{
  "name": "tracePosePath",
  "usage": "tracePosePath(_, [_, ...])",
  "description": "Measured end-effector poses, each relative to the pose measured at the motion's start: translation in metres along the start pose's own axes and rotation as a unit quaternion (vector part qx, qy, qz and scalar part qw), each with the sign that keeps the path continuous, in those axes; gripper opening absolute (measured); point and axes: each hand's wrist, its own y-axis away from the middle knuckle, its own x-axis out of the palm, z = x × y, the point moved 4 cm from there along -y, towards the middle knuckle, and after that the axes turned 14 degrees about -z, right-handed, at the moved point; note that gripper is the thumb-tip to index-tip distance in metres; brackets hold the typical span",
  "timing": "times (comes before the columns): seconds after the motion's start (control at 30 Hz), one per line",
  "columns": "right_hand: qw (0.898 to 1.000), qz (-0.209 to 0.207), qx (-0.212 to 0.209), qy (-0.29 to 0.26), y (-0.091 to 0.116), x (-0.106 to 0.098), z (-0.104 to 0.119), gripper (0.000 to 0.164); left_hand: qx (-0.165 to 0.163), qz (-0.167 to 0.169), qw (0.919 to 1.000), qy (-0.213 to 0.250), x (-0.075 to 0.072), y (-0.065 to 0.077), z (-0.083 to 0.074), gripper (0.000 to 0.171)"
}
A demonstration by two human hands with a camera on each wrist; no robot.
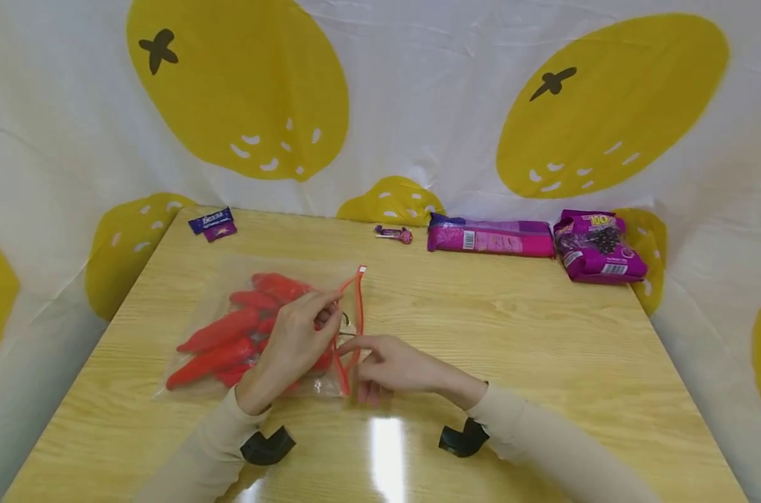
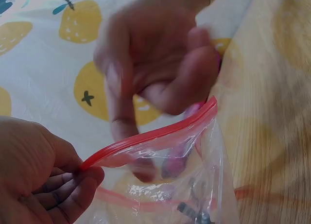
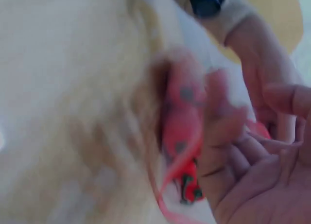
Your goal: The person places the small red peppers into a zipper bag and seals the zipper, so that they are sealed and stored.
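A clear zip bag [image 1: 360, 300] with a red zip edge lies on the table, its mouth facing right. Inside it are several long red peppers [image 1: 219, 332], their stems toward the mouth. My left hand [image 1: 298, 335] reaches across the bag; in the left wrist view, thumb and fingers of that hand [image 2: 48, 175] pinch the red zip edge [image 2: 150, 135]. My right hand [image 1: 395, 363] is at the mouth. Its index finger points down past the zip edge into the opening, the other fingers loosely bent. Blurred in the right wrist view, the peppers [image 3: 182, 112] show beside my right hand [image 3: 262, 170].
Along the table's back edge lie small wrapped sweets [image 1: 213, 223], a lollipop [image 1: 394, 234], a long pink and purple packet [image 1: 490, 236] and a purple bag [image 1: 600, 246] at the right. Behind the wooden table [image 1: 512, 335] hangs a lemon-print cloth [image 1: 418, 91].
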Motion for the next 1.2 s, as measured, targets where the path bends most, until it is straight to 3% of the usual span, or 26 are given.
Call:
tracePosePath(0.07, [0.999, 0.043, 0.013, -0.019, 0.007, 0.012, 0.0, 0.041, 0.0, -0.004, 1.0, -0.001, -0.001, 0.0, 0.0, 0.026])
tracePosePath(0.13, [0.999, 0.043, -0.002, 0.002, 0.008, 0.02, 0.0, 0.035, -0.006, -0.005, 1.0, -0.002, -0.002, 0.001, 0.001, 0.025])
tracePosePath(0.3, [0.992, -0.058, -0.076, 0.08, 0.007, 0.017, 0.001, 0.005, -0.028, 0.008, 0.9996, -0.001, -0.001, 0.004, 0.001, 0.024])
tracePosePath(0.4, [0.98, -0.127, -0.114, 0.105, 0.012, 0.002, 0.007, 0.01, -0.041, 0.02, 0.9989, 0.013, -0.003, 0.003, -0.002, 0.023])
tracePosePath(0.57, [0.946, -0.227, -0.175, 0.152, 0.024, -0.046, 0.022, 0.008, -0.038, 0.015, 0.9988, 0.028, -0.012, -0.003, -0.012, 0.026])
tracePosePath(0.77, [0.89, -0.34, -0.223, 0.209, 0.039, -0.12, 0.039, 0.004, -0.013, -0.001, 0.9991, 0.039, -0.024, -0.01, -0.02, 0.021])
tracePosePath(0.87, [0.86, -0.36, -0.286, 0.221, 0.05, -0.147, 0.053, 0.011, -0.014, 0.002, 0.9991, 0.04, -0.026, -0.012, -0.019, 0.02])
tracePosePath(1.0, [0.821, -0.343, -0.402, 0.217, 0.069, -0.162, 0.078, 0.028, -0.013, -0.008, 0.9993, 0.035, -0.032, -0.015, -0.014, 0.02])
tracePosePath(1.1, [0.806, -0.32, -0.463, 0.183, 0.085, -0.164, 0.097, 0.025, -0.013, -0.013, 0.9994, 0.031, -0.038, -0.021, -0.011, 0.023])
tracePosePath(1.2, [0.814, -0.291, -0.487, 0.121, 0.097, -0.164, 0.108, 0.009, -0.034, -0.002, 0.9989, 0.032, -0.042, -0.03, -0.007, 0.031])
